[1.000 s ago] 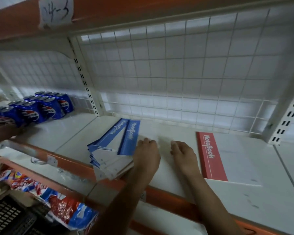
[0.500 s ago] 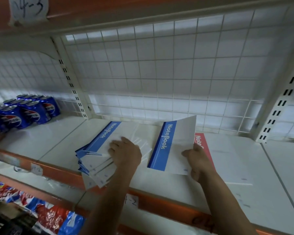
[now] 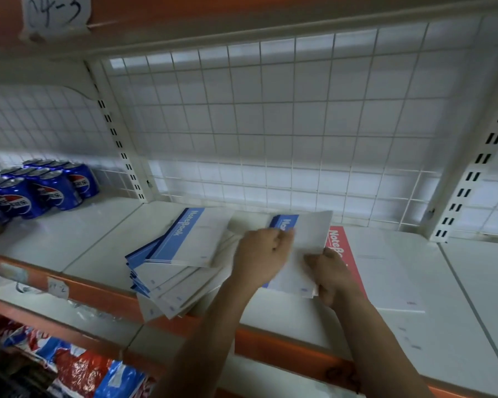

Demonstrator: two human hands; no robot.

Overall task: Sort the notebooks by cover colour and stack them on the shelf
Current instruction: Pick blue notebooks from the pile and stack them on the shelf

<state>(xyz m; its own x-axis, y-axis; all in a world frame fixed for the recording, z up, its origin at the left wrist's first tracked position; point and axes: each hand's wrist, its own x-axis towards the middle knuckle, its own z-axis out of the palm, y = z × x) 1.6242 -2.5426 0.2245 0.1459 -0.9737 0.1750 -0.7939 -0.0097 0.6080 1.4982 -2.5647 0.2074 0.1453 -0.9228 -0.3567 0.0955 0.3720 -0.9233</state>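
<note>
1. The left hand (image 3: 260, 254) grips the blue notebook (image 3: 309, 242) at its coloured strip, with the fingers curled over that edge. The hand covers most of the strip, so only the first letters of the title show.
2. The right hand (image 3: 332, 272) holds the same notebook at its near right corner, fingers bent round the edge. Blur softens both hands, and the thumbs are hard to make out.
3. This notebook appears tilted, far edge up, above the shelf (image 3: 69, 239), between the pile of blue notebooks (image 3: 184, 254) and the red notebook (image 3: 385, 268).
4. The pile lies fanned out on the left, its near corners over the shelf's orange front edge. The number of notebooks in it cannot be told.
5. The red notebook lies flat on the right, its title partly hidden by the right hand and the held notebook.
6. The cola cans (image 3: 41, 188) at far left are cut off by the frame.
7. The snack packets (image 3: 84, 369) below are blurred.
</note>
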